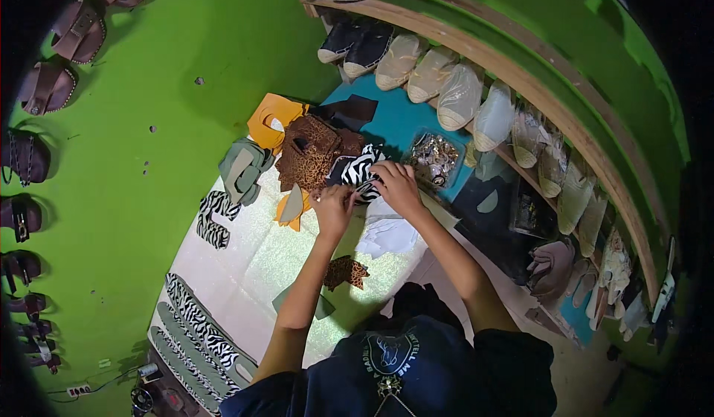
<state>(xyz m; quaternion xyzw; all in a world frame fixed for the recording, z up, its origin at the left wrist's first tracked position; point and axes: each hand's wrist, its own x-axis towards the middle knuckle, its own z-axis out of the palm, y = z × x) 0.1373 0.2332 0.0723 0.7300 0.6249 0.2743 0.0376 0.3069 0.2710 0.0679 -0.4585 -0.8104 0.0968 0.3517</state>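
Both hands are over the middle of the table, fingers bent inward around a zebra-striped cut piece (360, 170). My left hand (332, 207) pinches its near left edge. Facing it, my right hand (397, 186) grips the right side of the same piece; the fingers partly cover it. Just beyond lies a pile of brown leopard-print pieces (309, 156). White sheets (388, 232) rest below my right hand. A grey-green half-round piece (293, 203) sits on an orange piece (286, 220) left of my left hand.
Orange (275, 116), grey-green (242, 171) and zebra pieces (216, 220) lie left. A clear box of metal buckles (435, 159) stands right. Striped strips (197, 328) line the near left edge. Shoes fill a wooden rack (513, 49) at right; sandals (48, 86) hang on the green wall.
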